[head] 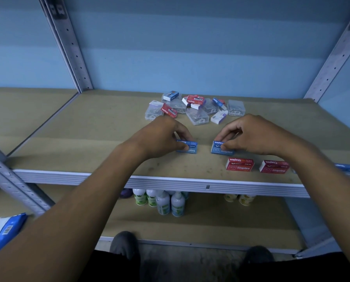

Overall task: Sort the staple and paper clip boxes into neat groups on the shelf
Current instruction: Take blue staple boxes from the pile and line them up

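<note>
**Two blue boxes in hand, a gap still between them**

At the middle of the frame each hand pinches one blue staple box on the shelf (101,127). The left hand (161,135) has thumb and fingers curled round the left blue box (188,147); the right hand (257,135) grips the right blue box (220,147) the same way. Both boxes lie flat with their long sides running left to right across the frame, roughly in one line, apart from each other with bare board between them.

The next move likely turns on that gap: to make a neat blue group, the boxes need to slide toward each other along their shared long axis, end to end, or one behind the other. Each hand is already on its own box, so neither is better placed.

Lower right of the hands, two red boxes (240,164) sit side by side near the shelf's front edge, seemingly a finished group. Above the hands, toward the back, the unsorted pile (194,108) mixes red, blue and white boxes with clear plastic clip cases; it lies nearly midway between the hands.
</note>
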### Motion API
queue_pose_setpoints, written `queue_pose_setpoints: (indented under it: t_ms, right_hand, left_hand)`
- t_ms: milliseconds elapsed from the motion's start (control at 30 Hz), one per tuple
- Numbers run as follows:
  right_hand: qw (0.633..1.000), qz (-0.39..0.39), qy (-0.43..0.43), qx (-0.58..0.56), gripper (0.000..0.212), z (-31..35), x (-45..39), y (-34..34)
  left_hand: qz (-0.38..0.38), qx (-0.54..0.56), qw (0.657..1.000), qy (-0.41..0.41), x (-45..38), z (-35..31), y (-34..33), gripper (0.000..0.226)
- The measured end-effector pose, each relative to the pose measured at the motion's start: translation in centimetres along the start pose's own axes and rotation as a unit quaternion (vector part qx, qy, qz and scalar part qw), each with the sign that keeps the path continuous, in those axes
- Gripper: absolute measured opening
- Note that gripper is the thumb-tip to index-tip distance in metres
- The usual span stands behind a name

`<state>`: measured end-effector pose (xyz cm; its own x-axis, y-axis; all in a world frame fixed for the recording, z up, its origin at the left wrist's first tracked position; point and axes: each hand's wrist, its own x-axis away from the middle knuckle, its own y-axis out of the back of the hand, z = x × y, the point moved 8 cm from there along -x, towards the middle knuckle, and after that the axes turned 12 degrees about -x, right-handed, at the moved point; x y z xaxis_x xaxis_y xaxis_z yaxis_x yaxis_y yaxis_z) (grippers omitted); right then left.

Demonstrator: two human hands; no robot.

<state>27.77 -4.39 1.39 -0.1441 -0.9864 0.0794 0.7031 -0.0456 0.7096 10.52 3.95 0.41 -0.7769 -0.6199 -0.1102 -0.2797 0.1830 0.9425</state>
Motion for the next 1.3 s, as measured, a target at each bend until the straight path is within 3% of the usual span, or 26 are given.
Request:
queue_pose_setpoints:
  t_ms: [633, 967, 1300]
  right_hand:
    - [0.998, 0.044, 0.052, -0.005, 0.017, 3.5, 1.1, -1.9]
    - [0.998, -0.057, 0.027, 0.000, 0.020, 0.6, 2.6, 4.2]
    - [0.990, -0.135, 0.002, 0.042, 0.022, -4.4, 6.3, 9.5]
  left_hand:
    - [0.016, 0.011, 1.000, 0.000, 2.7, -0.4, 1.3, 0.020]
    - [-0.085, 0.054, 0.995, -0.006, -0.2, -3.7, 1.7, 0.014]
    - [-0.081, 0.060, 0.993, -0.057, -5.7, -11.3, -1.1, 0.017]
